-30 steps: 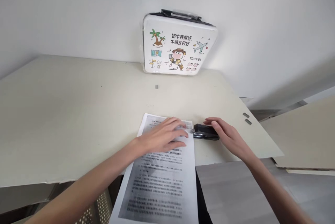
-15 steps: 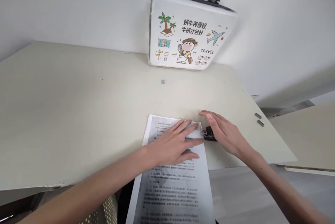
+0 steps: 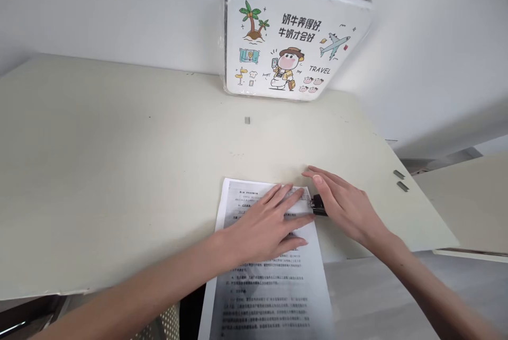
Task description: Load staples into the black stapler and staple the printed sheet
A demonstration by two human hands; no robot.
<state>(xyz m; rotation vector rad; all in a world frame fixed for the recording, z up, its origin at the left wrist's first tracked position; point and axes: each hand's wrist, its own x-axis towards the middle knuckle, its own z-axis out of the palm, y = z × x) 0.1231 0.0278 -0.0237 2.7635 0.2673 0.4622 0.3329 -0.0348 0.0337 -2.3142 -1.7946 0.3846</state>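
Printed sheets of paper (image 3: 273,297) lie at the table's front edge and hang over it. My left hand (image 3: 265,229) rests flat on their upper part, fingers spread. A black stapler (image 3: 318,205) sits at the paper's upper right corner, its front end meeting the right edge. Over the stapler lies my right hand (image 3: 345,205), palm down, with its fingers stretched out past it and the thumb raised beside them. Most of the stapler is hidden beneath this hand, so whether its jaws are pressed together cannot be seen.
A white cartoon-printed case (image 3: 293,38) with a black handle, wrapped in clear plastic, stands against the wall. One small strip of staples (image 3: 247,120) lies mid-table, and two more staple strips (image 3: 400,180) lie near the right edge of the table (image 3: 119,160).
The view has shifted slightly, so the case appears larger and higher. Both hands keep their places on the paper and stapler, with hardly any movement.
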